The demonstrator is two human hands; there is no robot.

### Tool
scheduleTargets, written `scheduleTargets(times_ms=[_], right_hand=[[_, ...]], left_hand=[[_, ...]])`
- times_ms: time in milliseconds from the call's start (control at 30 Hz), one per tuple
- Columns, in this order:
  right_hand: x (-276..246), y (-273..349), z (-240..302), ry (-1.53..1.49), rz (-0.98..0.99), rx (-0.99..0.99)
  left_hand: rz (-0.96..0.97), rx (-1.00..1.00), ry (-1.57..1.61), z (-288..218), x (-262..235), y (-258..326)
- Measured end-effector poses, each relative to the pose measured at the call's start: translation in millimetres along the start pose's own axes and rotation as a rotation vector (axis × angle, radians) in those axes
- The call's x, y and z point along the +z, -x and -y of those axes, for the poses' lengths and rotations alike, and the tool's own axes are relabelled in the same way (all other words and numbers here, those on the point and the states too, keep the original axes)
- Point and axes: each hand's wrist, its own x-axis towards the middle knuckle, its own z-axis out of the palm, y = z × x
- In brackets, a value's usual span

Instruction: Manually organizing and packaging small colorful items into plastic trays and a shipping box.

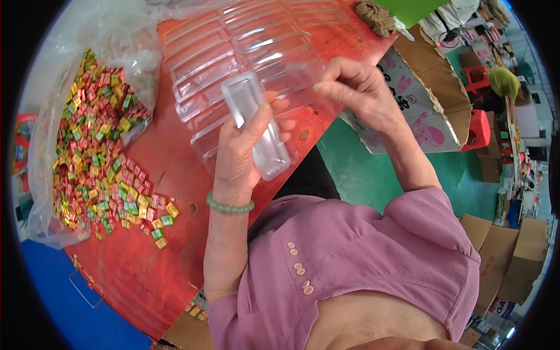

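Observation:
My left hand (245,140), with a green bead bracelet at its wrist, grips a narrow clear plastic tray (256,125). The tray is tilted over the table, and its hollow looks bare. To its right, my right hand (359,87) is raised with thumb and forefinger pinched together. Something see-through and blurred may be between those fingertips, but I cannot make it out. Beyond both hands, rows of clear plastic trays (204,69) lie side by side on the red table (146,280). Small wrapped candies (105,151) in red, yellow and green are heaped at the left.
A clear plastic bag (44,175) spreads around the candy heap, some of which spills onto the table. Right of the table stands a large open cardboard box (402,99). Red stools (478,129) and more cartons (496,256) are on the green floor. Another person (504,84) is far right.

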Motion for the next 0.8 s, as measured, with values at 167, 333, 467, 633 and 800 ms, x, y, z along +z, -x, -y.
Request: scheduleTargets(times_ms=[167, 333, 467, 633, 800], right_hand=[[-59.0, -21.3, -22.0, 0.887, -0.387, -0.424], [-101.7, -36.9, -69.5, 1.235, -0.353, -0.496], [-107.6, -44.4, -86.0, 1.268, -0.281, -0.45], [-111.6, -62.3, -93.1, 1.283, -0.245, -0.452], [-114.7, -74.6, -101.5, 1.279, -0.25, -0.465]], left_hand=[[-0.002, -0.006, 0.153, 6.1, -4.4, -1.3], [0.056, -0.016, 0.282, 8.0, -3.0, -1.0], [0.012, -0.037, 0.272, 11.6, -3.8, 0.0], [0.022, -0.028, 0.296, 11.6, -3.5, 1.4], [0.09, -0.077, 0.257, 10.8, 2.8, 1.0]])
